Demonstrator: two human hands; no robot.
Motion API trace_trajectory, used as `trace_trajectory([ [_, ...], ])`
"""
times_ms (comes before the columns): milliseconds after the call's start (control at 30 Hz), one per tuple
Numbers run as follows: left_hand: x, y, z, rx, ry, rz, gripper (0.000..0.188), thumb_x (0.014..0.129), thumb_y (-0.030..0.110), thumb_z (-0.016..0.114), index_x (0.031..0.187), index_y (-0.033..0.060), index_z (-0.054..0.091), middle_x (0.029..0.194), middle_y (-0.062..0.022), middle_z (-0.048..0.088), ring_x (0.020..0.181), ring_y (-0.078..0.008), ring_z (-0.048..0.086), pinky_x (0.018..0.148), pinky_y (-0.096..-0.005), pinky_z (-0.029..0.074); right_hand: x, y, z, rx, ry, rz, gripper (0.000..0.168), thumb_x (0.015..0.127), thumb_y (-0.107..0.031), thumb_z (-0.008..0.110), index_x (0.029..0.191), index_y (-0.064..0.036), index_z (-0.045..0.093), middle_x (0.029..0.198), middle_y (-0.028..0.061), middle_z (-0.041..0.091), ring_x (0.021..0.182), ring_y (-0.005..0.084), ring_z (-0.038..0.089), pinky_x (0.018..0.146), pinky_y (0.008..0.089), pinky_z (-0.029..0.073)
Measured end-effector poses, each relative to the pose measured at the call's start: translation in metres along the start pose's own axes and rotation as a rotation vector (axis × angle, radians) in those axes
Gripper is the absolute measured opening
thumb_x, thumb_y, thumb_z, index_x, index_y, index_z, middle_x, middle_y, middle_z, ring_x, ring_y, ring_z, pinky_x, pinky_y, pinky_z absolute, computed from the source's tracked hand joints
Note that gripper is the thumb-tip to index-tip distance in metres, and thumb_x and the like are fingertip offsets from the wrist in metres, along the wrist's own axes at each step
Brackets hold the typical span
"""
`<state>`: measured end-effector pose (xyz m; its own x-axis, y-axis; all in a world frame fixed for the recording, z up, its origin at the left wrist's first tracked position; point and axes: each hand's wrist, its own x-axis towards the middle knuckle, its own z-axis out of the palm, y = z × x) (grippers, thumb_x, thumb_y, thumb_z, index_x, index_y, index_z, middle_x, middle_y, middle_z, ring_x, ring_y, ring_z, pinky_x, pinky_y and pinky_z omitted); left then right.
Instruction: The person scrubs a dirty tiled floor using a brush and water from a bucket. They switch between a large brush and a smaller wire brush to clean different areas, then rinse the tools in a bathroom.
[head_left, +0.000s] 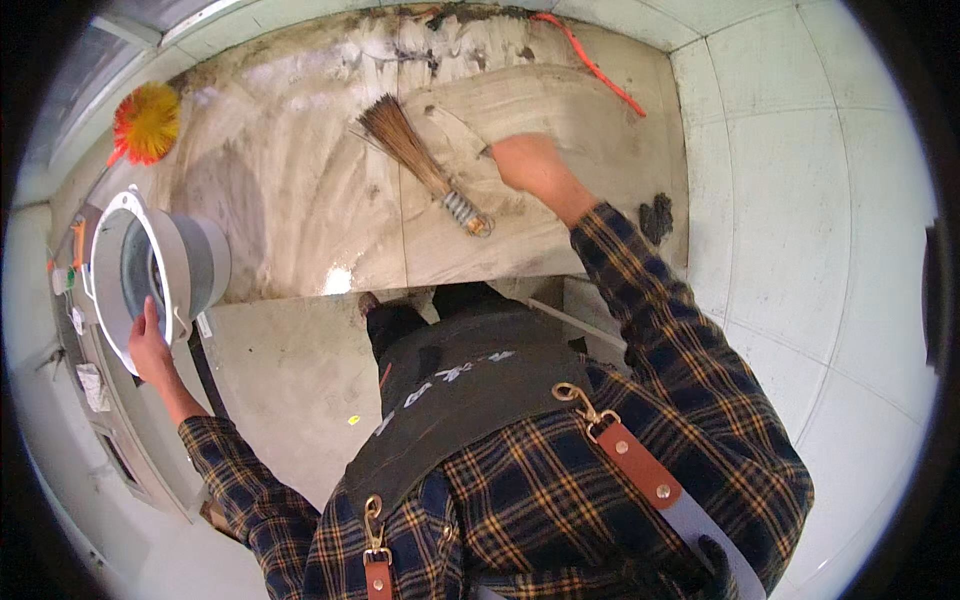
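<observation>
My left hand (154, 349) grips the near rim of a whitish plastic bucket (199, 259), thumb over the edge. The bucket is tipped, its mouth facing left, at the left end of a wet, stained counter slab (322, 180). Over the slab's right half, my right hand (532, 169) is curled into a fist. A small dark bit shows at its edge; whether it is a held thing I cannot tell. Left of that fist lies a short twig hand broom (416, 157), its bound handle pointing towards me.
A red cord (592, 67) lies at the back right. Near the right wall (787, 195) sits a crumpled black item (656, 217). A round orange-yellow bristle brush (146, 124) is at the far left. Dark grime (450, 56) marks the slab's back edge. Small items (79, 240) line the left side.
</observation>
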<state>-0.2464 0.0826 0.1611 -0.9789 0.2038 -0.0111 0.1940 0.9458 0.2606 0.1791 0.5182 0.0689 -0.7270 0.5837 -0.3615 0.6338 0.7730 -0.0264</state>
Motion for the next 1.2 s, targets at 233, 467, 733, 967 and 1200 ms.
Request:
trace_trajectory([
  [233,0.004,0.017,0.001,0.012,-0.058,0.010,0.070,0.080,0.066,0.053,0.112,0.0058,0.067,0.104,-0.0113,0.069,0.097,-0.0269,0.063,0.087,-0.0354,0.044,0.026,0.015,0.002,0.018,0.093,0.041,0.019,0.080,-0.010,0.053,0.087,-0.008,0.070,0.088,0.0131,0.069,0.085,0.0309,0.067,0.069,0.0431,0.053],
  [467,0.005,-0.006,0.004,-0.058,-0.084,0.003,0.065,0.082,0.063,0.054,0.111,0.0063,0.067,0.101,-0.0095,0.070,0.095,-0.0242,0.064,0.086,-0.0337,0.044,-0.120,0.045,0.033,0.057,-0.065,0.219,0.018,0.078,-0.007,0.051,0.086,-0.006,0.066,0.083,0.0171,0.065,0.083,0.0345,0.063,0.070,0.0462,0.050],
  [733,0.016,-0.007,0.007,-0.203,-0.122,0.056,0.062,0.085,0.053,0.060,0.111,-0.0024,0.065,0.100,-0.0093,0.070,0.092,-0.0183,0.063,0.084,-0.0299,0.044,-0.073,0.087,0.049,0.186,0.138,0.285,0.021,0.081,-0.010,0.049,0.094,-0.003,0.064,0.089,0.0183,0.066,0.086,0.0358,0.064,0.071,0.0479,0.052],
  [967,0.015,0.000,0.005,-0.195,-0.153,0.042,0.061,0.086,0.053,0.059,0.111,-0.0029,0.065,0.101,-0.0095,0.069,0.093,-0.0187,0.063,0.085,-0.0304,0.044,-0.081,0.084,0.062,0.164,0.283,0.282,0.018,0.080,-0.010,0.049,0.085,-0.004,0.066,0.086,0.0183,0.066,0.084,0.0361,0.064,0.072,0.0471,0.052],
  [1200,0.025,-0.021,0.011,-0.253,-0.133,0.037,0.061,0.087,0.052,0.057,0.111,-0.0033,0.065,0.101,-0.0105,0.069,0.095,-0.0192,0.063,0.086,-0.0298,0.044,-0.073,0.095,0.055,0.065,0.202,0.209,0.016,0.079,-0.010,0.052,0.079,-0.004,0.066,0.084,0.0200,0.065,0.081,0.0365,0.064,0.071,0.0462,0.051],
])
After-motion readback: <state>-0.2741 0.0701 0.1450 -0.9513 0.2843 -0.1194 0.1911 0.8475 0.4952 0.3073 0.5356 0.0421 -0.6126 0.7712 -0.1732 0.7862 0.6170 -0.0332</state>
